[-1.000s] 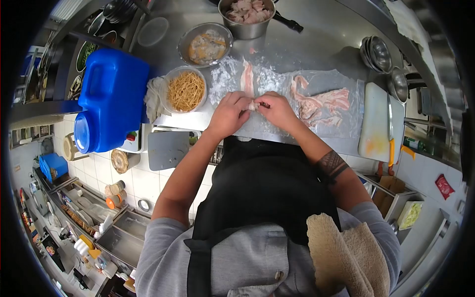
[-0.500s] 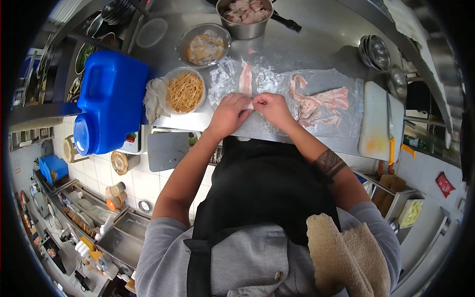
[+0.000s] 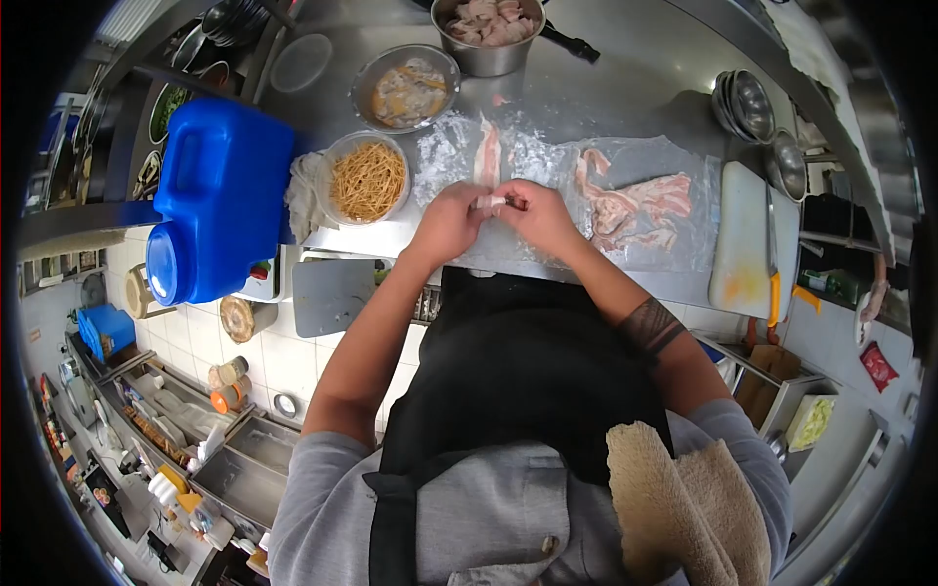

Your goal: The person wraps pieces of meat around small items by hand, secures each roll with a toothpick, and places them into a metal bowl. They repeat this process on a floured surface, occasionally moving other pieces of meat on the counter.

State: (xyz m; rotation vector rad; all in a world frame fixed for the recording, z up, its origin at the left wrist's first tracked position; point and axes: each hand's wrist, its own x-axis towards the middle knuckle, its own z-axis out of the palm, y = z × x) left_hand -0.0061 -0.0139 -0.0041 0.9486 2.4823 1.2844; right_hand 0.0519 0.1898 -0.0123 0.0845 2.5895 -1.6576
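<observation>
A long strip of raw, bacon-like meat (image 3: 488, 151) lies on the flour-dusted steel counter, running away from me. At its near end my left hand (image 3: 449, 225) and my right hand (image 3: 535, 219) meet, fingers pinched round a pale rolled-up piece of the meat. What is inside the roll is hidden. To the right of my right hand, more raw meat strips (image 3: 640, 203) lie heaped on a clear plastic sheet (image 3: 684, 244). White flour (image 3: 445, 156) is scattered on both sides of the strip.
Left of my hands is a tub of thin brown sticks (image 3: 367, 180). Behind it stands a bowl (image 3: 358, 98) of floured yellowish pieces, then a metal pot (image 3: 489, 61) of raw meat. A blue jug (image 3: 230, 195) stands far left; a cutting board (image 3: 738, 244) with a knife (image 3: 772, 259) lies right.
My left hand's fingers have lifted and drawn back a little, so more of the pale roll shows between both hands. The meat strip still lies stretched out ahead.
</observation>
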